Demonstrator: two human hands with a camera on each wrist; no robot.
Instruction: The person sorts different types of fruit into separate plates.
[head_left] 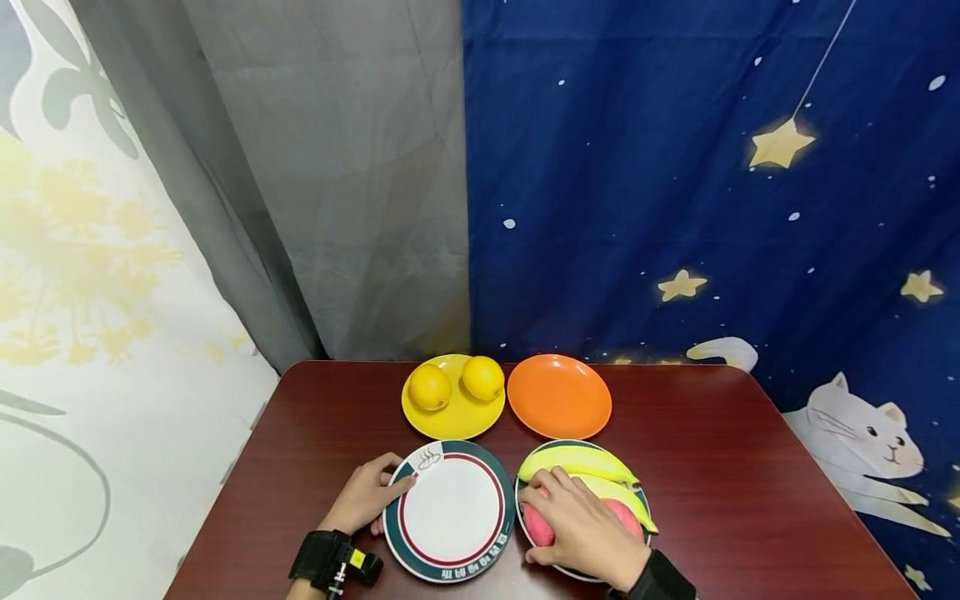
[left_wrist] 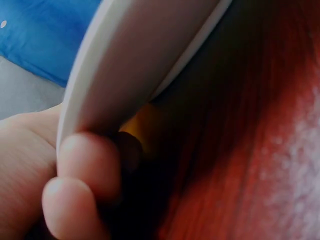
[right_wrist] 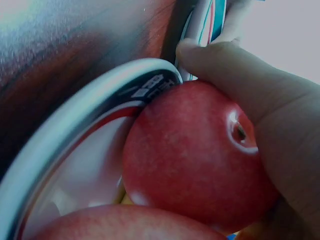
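Note:
My left hand [head_left: 369, 493] pinches the left rim of a white plate [head_left: 453, 517] with a green and red border, thumb on top and fingers underneath. In the left wrist view the plate's edge [left_wrist: 85, 95] looks tilted, with curled fingers below it. My right hand [head_left: 588, 523] curls over a red apple [right_wrist: 195, 155] on a second green-rimmed plate [right_wrist: 75, 115]. Another red apple [head_left: 624, 517] lies beside it, partly under the hand. Two bananas [head_left: 573, 461] lie on the far side of that same plate.
Behind the white plate stands a yellow plate [head_left: 450, 422] with two lemons [head_left: 482, 378] on it. To its right is an orange plate [head_left: 559, 396]. The dark red table [head_left: 742, 492] ends at grey and blue curtains [head_left: 570, 208].

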